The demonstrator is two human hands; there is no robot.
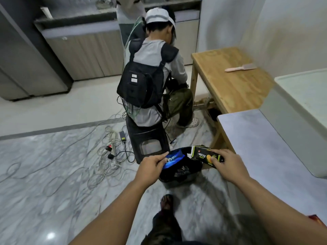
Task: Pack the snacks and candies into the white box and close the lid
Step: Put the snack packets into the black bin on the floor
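Your left hand (153,164) pinches a blue packet (174,159) between thumb and curled fingers, holding it above a black bin (180,171) on the marble floor (53,165). Your right hand (228,163) grips a black Nextar box (206,155), fingers curled over its top edge, just beside the bin's right rim (dark wrappers lie inside the bin). The white box (300,110) stands at the right on a grey table (261,138), well apart from both hands; whether it has a lid on cannot be told. Beyond it a wooden table (228,85) carries a pink brush (240,68). A person (152,68) with a black backpack sits on a stool ahead, cables (99,156) strewn at left.
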